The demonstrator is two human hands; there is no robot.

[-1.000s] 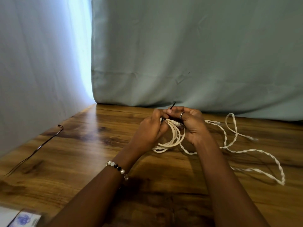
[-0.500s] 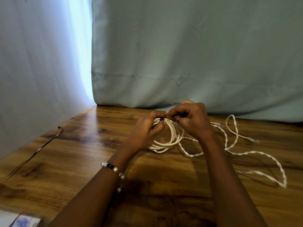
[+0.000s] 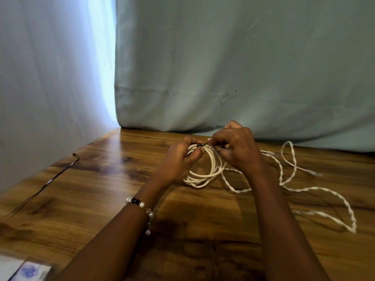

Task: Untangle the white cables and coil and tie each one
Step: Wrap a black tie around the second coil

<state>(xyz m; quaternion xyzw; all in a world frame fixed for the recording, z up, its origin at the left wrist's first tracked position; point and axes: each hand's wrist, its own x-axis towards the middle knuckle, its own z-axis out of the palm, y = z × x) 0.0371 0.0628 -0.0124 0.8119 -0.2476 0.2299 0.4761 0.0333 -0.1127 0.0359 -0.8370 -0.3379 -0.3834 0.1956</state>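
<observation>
A white cable coil (image 3: 205,173) of several loops stands tilted on the wooden table (image 3: 101,179), its top held up. My left hand (image 3: 178,159) pinches the top of the coil. My right hand (image 3: 237,149), with a ring on one finger, grips a thin black tie (image 3: 202,145) at that same spot. Two more white cables, twisted around each other (image 3: 316,189), trail loosely across the table to the right, with plug ends (image 3: 313,173) lying free.
A second thin black tie (image 3: 50,180) lies on the table at the far left. Pale curtains hang behind the table and on the left. A small printed packet (image 3: 30,271) sits at the near left corner.
The hands rose slightly and drew closer over the coil's top. The black tie end that stuck up a second ago now lies folded down against the coil.
</observation>
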